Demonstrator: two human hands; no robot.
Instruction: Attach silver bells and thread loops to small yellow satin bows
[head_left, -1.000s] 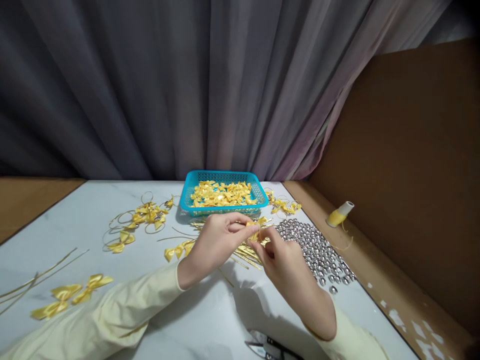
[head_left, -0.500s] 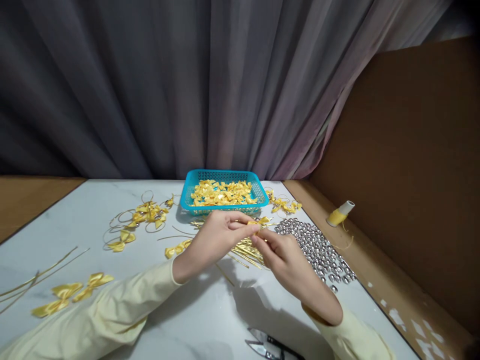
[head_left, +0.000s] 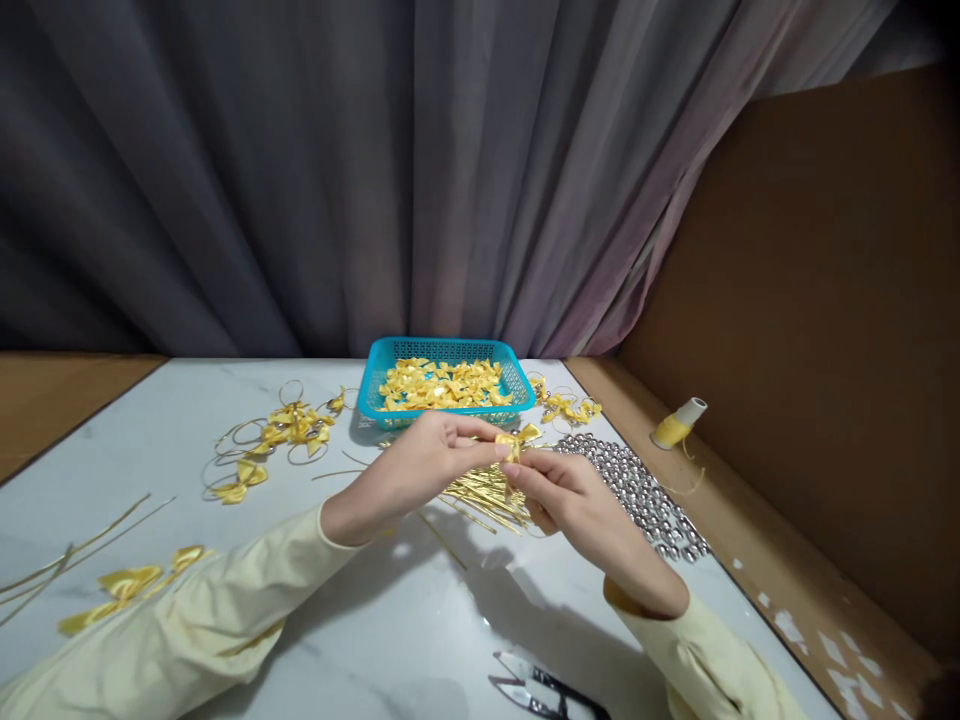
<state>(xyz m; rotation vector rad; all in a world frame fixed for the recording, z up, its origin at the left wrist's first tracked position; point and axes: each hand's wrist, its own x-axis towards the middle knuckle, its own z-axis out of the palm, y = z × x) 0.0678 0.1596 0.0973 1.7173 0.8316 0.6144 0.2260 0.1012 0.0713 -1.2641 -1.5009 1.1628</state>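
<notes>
My left hand (head_left: pixel 420 463) and my right hand (head_left: pixel 564 492) meet above the middle of the white table (head_left: pixel 225 600). Both pinch a small yellow ribbon bow (head_left: pixel 517 441) between their fingertips. Under the hands lies a bundle of thin gold strips (head_left: pixel 484 493). Just behind them stands a blue basket (head_left: pixel 446 352) full of yellow bows. A bed of small silver beads (head_left: pixel 645 490) spreads out to the right of my right hand.
Finished bows with gold loops (head_left: pixel 289 428) lie at the left back, more bows (head_left: pixel 124 585) and gold strips at the left front. A yellow thread spool (head_left: pixel 677 423) sits on the brown ledge at right. Snips (head_left: pixel 536 690) lie at the near edge. A curtain hangs behind.
Both hands have lifted a little and drawn toward the basket with the bow. The bow now shows more clearly between the fingertips.
</notes>
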